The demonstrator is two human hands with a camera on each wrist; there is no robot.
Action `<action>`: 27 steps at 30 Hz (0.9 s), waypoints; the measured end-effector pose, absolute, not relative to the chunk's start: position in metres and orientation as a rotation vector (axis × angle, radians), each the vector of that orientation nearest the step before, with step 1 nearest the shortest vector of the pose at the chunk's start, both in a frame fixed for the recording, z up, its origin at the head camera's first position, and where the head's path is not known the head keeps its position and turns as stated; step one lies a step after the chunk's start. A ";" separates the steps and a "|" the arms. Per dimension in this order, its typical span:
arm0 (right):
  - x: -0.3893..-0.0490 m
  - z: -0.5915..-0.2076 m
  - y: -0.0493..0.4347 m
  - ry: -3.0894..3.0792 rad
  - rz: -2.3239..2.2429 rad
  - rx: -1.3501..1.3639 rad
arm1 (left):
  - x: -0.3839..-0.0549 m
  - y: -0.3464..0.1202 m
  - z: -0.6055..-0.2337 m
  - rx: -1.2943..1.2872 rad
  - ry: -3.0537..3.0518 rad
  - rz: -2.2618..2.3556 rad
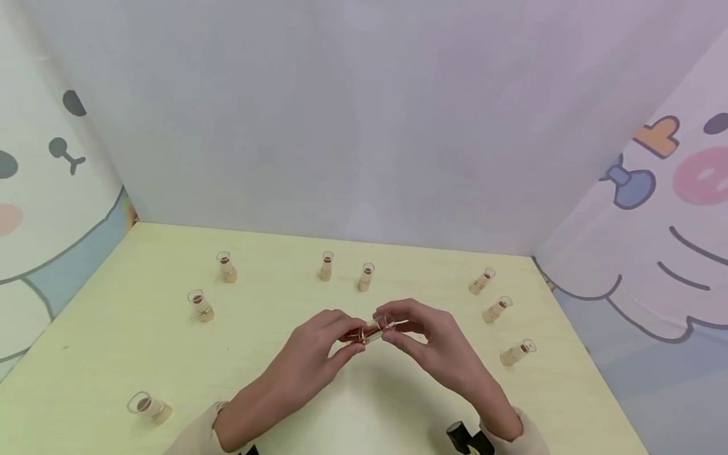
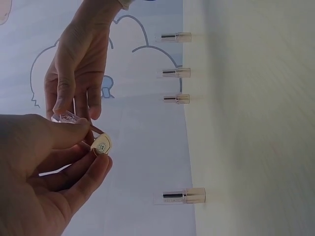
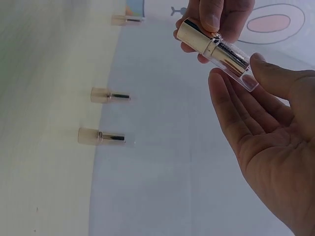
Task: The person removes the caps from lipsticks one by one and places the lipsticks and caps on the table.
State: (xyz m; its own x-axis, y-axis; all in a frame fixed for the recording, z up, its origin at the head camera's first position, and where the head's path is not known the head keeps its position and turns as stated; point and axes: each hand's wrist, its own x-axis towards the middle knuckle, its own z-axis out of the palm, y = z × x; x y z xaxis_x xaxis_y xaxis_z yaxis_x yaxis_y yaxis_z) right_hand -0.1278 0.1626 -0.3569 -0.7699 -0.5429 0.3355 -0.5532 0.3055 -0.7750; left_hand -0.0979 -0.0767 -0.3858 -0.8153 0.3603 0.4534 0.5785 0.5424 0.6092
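Over the middle of the table, both hands are at one lipstick (image 1: 373, 331) with a gold base and a clear cap. My left hand (image 1: 313, 355) grips its base between thumb and fingers; the round bottom with a small label shows in the left wrist view. At the other end, my right hand (image 1: 440, 347) pinches the clear cap (image 3: 250, 82) with the thumb on one side and fingers on the other. The lipstick lies tilted, its cap pointing to the right. In the right wrist view the cap surrounds the shiny inner tube.
Several similar capped lipsticks stand upright on the pale yellow table (image 1: 273, 373): some at the left, including one near the front (image 1: 150, 407), two at the back (image 1: 326, 266), and others at the right (image 1: 517, 352). A grey backdrop and cartoon-printed side curtains enclose the table.
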 end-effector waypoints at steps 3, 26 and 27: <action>-0.128 -0.361 0.160 -2.526 1.531 1.073 | -0.097 -0.080 -0.388 -0.787 -2.502 -1.128; -0.141 -0.374 0.153 -2.478 1.522 1.098 | -0.109 -0.087 -0.387 -0.828 -2.509 -0.985; -0.142 -0.374 0.152 -2.465 1.526 1.110 | -0.109 -0.088 -0.387 -0.828 -2.510 -0.978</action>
